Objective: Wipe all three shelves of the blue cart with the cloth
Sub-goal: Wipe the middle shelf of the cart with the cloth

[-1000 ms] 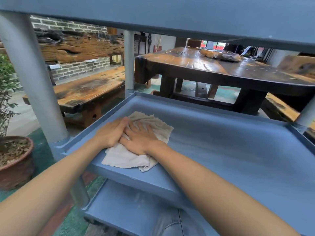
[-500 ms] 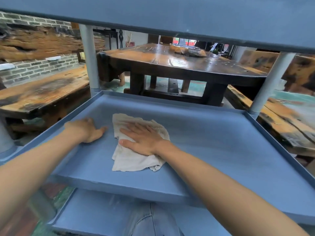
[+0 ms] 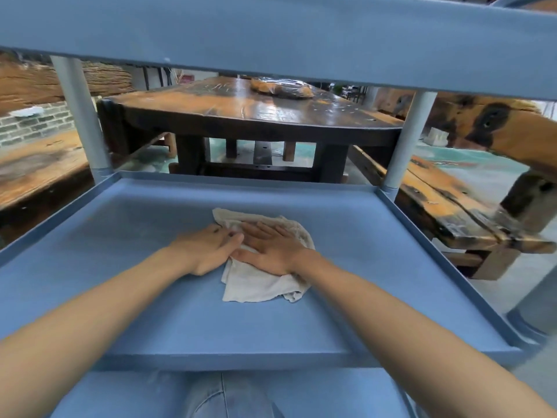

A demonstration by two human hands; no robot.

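Note:
A crumpled off-white cloth [image 3: 262,283] lies near the middle of the blue cart's middle shelf [image 3: 376,282]. My right hand [image 3: 272,247] presses flat on the cloth with straight fingers. My left hand [image 3: 206,248] lies beside it, fingers stretched onto the cloth's left edge and touching the right hand. The top shelf's underside [image 3: 271,34] spans the upper view. A strip of the bottom shelf [image 3: 331,393] shows below the middle shelf's front lip.
Grey posts stand at the shelf's far left [image 3: 81,119] and far right [image 3: 407,140] corners. A dark wooden table [image 3: 256,113] stands just beyond the cart, with wooden benches at left [image 3: 33,167] and right [image 3: 446,206]. My jeans-clad knee [image 3: 226,399] shows low down.
The cloth and my right hand have slid rightward toward the shelf's middle. My left hand, apart on the bare shelf half a second ago, has come back onto the cloth's edge.

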